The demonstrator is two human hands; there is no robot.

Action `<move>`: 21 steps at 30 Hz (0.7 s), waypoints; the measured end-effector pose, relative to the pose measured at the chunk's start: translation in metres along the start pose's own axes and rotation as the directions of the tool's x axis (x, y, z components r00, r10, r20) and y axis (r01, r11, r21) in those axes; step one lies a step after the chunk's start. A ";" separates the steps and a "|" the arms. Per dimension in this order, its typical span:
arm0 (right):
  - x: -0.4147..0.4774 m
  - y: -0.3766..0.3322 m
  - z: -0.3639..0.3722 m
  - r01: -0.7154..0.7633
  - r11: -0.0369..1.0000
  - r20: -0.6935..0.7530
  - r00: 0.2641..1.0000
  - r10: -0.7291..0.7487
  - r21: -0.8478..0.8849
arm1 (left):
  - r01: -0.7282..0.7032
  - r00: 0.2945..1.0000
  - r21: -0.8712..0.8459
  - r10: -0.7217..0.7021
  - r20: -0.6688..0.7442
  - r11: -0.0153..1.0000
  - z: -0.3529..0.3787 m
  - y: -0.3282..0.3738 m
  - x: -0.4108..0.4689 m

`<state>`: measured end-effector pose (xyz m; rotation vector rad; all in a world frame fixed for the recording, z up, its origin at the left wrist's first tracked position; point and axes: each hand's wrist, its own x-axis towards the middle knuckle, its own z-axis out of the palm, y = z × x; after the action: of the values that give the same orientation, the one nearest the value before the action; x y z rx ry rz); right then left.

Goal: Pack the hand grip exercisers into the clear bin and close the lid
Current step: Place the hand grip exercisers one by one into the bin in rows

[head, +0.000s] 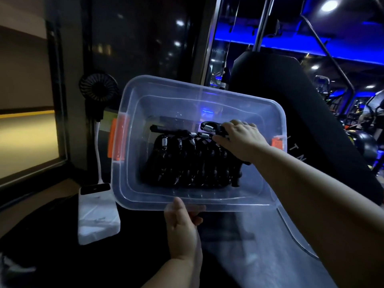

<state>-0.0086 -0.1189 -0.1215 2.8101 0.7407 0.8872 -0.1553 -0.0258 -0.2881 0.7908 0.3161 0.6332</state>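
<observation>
Fingers (196, 220) of the left hand (182, 225) pinch the clear bin (149, 86) steady so the right hand (242, 140) can seat its gripped exerciser (208, 126).

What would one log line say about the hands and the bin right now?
left hand: holds bin rim | right hand: grips exerciser inside bin | row of exercisers: packed | lid: off

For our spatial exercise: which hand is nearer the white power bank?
Left. The left hand grips the bin beside the power bank; the right hand reaches inside the bin, farther off.
</observation>
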 end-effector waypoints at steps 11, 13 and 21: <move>0.043 0.002 0.034 -0.066 0.997 0.186 0.980 0.071 -0.035 | 0.036 0.999 0.046 -0.037 0.037 0.998 -0.007 -0.008 0.005; 0.046 0.001 0.036 -0.072 0.997 0.190 0.979 0.071 -0.002 | 0.027 0.999 0.040 -0.028 0.034 0.999 -0.006 -0.008 0.005; 0.050 -0.001 0.045 -0.093 0.987 0.148 0.986 0.074 0.130 | 0.039 0.997 0.004 -0.039 0.062 0.999 -0.009 -0.008 0.005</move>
<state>0.0515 -0.0916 -0.1328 3.0066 0.6930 0.6610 -0.1528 -0.0219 -0.3008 0.8036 0.2747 0.5707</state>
